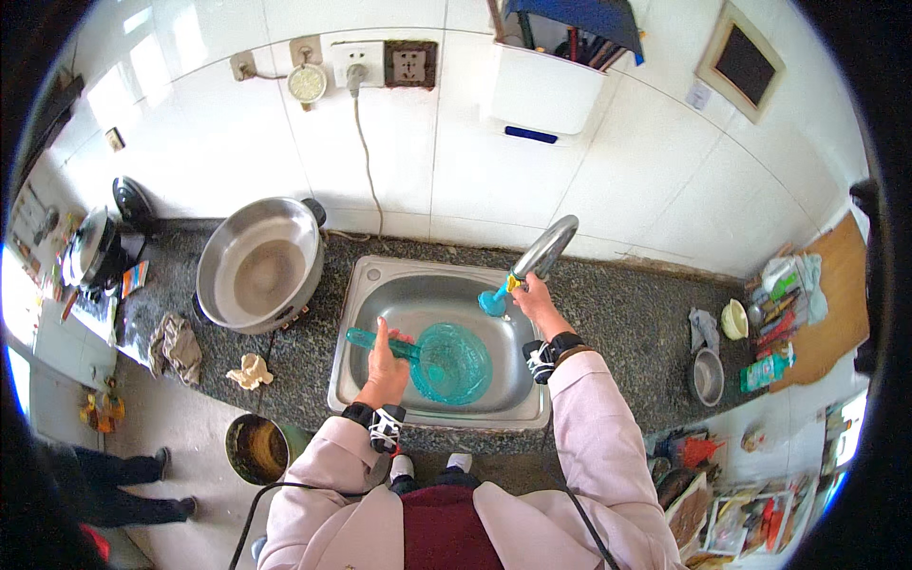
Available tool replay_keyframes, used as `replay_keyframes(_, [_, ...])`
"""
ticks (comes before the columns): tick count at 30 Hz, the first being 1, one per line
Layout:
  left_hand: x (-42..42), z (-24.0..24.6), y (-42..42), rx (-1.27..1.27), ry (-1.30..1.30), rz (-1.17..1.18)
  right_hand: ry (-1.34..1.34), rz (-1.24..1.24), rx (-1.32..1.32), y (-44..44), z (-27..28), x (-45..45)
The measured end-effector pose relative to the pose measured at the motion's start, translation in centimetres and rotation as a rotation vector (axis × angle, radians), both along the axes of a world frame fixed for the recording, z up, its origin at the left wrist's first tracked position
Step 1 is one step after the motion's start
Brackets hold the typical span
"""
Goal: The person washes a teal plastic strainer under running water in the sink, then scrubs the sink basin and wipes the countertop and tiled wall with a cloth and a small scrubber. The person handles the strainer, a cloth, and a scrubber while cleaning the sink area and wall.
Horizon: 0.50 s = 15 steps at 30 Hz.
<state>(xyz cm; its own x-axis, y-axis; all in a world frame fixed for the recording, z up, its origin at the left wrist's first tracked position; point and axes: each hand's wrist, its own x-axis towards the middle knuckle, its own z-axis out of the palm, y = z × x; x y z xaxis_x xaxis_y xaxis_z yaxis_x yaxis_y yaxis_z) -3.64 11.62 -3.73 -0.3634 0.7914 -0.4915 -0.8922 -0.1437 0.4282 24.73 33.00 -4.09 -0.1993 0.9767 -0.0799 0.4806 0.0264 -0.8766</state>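
Observation:
My left hand point(387, 365) grips the handle of a translucent teal plastic water ladle point(456, 362), thumb laid over the top. The ladle's bowl sits over the basin of a stainless steel sink point(347, 360). Whether it holds water I cannot tell for sure. With my right hand point(533, 303) I hold the faucet near its outlet, fingers at a yellow part just above the blue spray nozzle point(491, 304). The curved metal faucet point(552, 246) rises behind that hand. The nozzle points down into the basin, up and right of the ladle.
Left of the sink stands a large metal pot point(267, 274), its cord plugged into a wall socket point(356, 64). Crumpled cloths point(174, 349) lie nearby. Right are a metal bowl point(707, 377) and a utensil rack point(780, 306). A bin point(258, 449) and another person's legs point(132, 484) are lower left.

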Motion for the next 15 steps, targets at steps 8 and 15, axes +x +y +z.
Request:
replay_keyframes(8, [2.1, -1.0, 2.7, 0.028, -0.101, 0.119, -0.434, 0.076, 0.297, -0.2, -2.0, -0.9])
replay_keyframes(15, [3.0, -1.3, 4.7, 0.008, -0.162, 0.054, -0.427, 0.051, 0.205, -1.4, -2.2, -1.4])
